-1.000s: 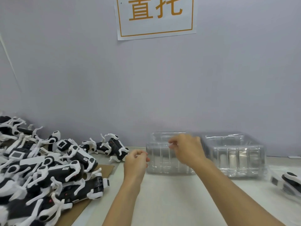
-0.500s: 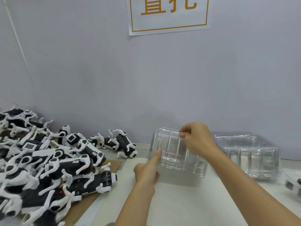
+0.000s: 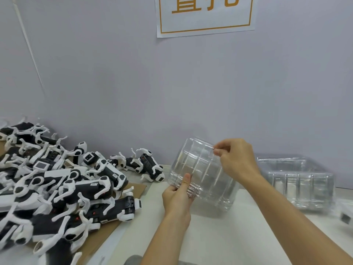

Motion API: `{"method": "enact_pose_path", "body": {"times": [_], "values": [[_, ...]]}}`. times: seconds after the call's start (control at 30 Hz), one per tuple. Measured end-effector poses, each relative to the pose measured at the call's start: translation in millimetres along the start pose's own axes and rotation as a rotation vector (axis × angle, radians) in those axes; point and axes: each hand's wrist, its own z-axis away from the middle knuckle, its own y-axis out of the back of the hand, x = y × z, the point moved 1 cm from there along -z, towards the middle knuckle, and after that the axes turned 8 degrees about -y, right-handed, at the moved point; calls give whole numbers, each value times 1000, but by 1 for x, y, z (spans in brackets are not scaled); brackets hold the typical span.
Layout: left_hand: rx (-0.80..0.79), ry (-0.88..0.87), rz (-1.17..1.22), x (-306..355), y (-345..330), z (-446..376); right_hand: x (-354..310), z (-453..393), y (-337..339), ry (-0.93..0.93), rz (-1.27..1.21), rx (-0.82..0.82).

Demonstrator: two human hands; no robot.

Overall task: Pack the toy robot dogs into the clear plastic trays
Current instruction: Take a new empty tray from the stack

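Around: I see toy dogs (image 3: 63, 190) piled along the table's (image 3: 219, 236) left edge, spare trays (image 3: 298, 180) right.
Tray (image 3: 202, 173): tilted, lifted between my hands.
Left hand (image 3: 177, 199): grips lower edge.
Right hand (image 3: 236, 159): pinches upper rim.

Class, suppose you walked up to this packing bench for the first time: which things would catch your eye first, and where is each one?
First, the clear plastic tray held tilted above the table's middle: the left hand pinches its lower edge, the right hand its top rim. Next, the heap of black-and-white toy robot dogs sprawled over cardboard on the left. Last, the stack of clear trays against the wall on the right, and the orange-lettered sign above.
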Motion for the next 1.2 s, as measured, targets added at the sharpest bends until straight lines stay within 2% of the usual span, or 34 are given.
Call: {"method": "enact_pose_path", "body": {"times": [0.13,0.2,0.33,0.43,0.5,0.57,0.73,0.83,0.97,1.13,1.2], "values": [[-61,84,-123,-9,2,2,-12,-8,24,68,18,196],[-92,118,-318,-13,3,3,-27,-9,49,144,-49,264],[-154,54,-890,-9,4,2,-48,8,93,246,26,148],[-35,-230,-1206,12,4,-9,-48,36,115,221,135,42],[108,-373,-1166,31,3,-20,-42,53,122,178,196,-44],[201,-393,-1149,43,-2,-39,-37,65,117,117,304,-204],[149,-215,-1294,44,3,-86,-18,72,70,-39,546,-600],[115,-315,-1373,44,20,-111,-2,73,51,-113,611,-752],[124,-442,-1372,59,24,-126,11,59,58,-176,474,-634],[210,-628,-1291,102,12,-114,26,49,61,-115,317,-469],[198,-749,-1346,128,-3,-99,28,48,54,-86,222,-421]]}}
